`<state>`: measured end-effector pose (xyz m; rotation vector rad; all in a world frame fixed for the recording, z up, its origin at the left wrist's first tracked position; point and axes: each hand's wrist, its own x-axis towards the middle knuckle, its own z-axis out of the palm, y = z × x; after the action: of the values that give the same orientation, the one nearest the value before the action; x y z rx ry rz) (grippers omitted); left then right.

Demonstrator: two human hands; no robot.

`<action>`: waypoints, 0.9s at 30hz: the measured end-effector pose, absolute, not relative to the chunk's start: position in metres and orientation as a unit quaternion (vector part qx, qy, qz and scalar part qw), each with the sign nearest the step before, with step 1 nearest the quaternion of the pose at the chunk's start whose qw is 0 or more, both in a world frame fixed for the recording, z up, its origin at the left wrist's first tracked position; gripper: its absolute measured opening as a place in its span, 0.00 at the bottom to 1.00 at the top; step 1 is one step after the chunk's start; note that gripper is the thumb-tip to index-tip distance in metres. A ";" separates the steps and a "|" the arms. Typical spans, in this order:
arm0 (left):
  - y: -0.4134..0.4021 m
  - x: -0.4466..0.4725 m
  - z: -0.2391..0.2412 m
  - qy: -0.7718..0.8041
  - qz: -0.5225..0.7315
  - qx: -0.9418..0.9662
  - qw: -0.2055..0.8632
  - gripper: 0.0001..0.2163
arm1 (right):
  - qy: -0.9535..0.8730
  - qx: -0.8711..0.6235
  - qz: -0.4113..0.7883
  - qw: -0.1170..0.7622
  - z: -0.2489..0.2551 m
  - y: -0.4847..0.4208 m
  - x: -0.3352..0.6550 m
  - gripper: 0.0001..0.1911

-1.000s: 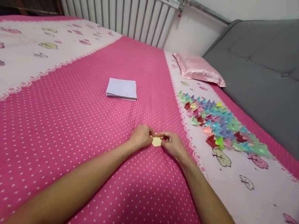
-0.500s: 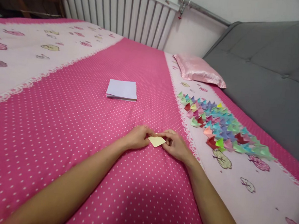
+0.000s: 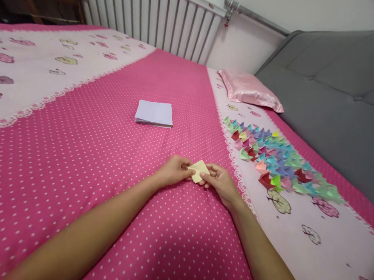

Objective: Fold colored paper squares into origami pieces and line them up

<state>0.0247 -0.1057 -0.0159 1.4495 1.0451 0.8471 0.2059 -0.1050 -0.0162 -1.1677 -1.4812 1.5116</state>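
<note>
A small yellow folded paper (image 3: 200,168), roughly diamond-shaped, is pinched between both hands just above the pink dotted bedspread (image 3: 124,161). My left hand (image 3: 176,171) grips its left corner, thumb on top and fingers beneath. On the other side, my right hand (image 3: 220,180) has its thumb pressed on the paper's face with fingers behind it. Beyond the hands lies a stack of pale lilac paper sheets (image 3: 154,112). To the right stand rows of small folded paper boats (image 3: 282,157) in red, green, blue, pink and other colours.
A pink satin pillow (image 3: 249,91) lies at the back right against a grey padded headboard (image 3: 335,78). A white radiator (image 3: 153,18) and a metal pipe (image 3: 259,19) run along the far wall.
The yellow paper has been turned from a flat-topped, downward-pointing shape to a full diamond facing up. Both thumbs now rest on its face. The view has shifted slightly.
</note>
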 end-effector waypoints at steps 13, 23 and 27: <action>-0.109 0.025 -0.011 0.421 0.417 0.425 0.684 0.06 | -0.492 -0.481 0.609 0.394 -0.010 -0.105 0.201 0.11; -0.110 0.025 -0.011 0.402 0.427 0.445 0.676 0.03 | -0.519 -0.461 0.593 0.408 -0.009 -0.106 0.204 0.08; -0.111 0.025 -0.010 0.419 0.418 0.494 0.637 0.03 | -0.593 -0.458 0.511 0.421 -0.015 -0.105 0.204 0.11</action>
<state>0.0252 -0.1109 -0.0096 1.1276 0.9575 0.9551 0.2041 -0.1050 -0.0148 -1.1473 -1.4856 1.2792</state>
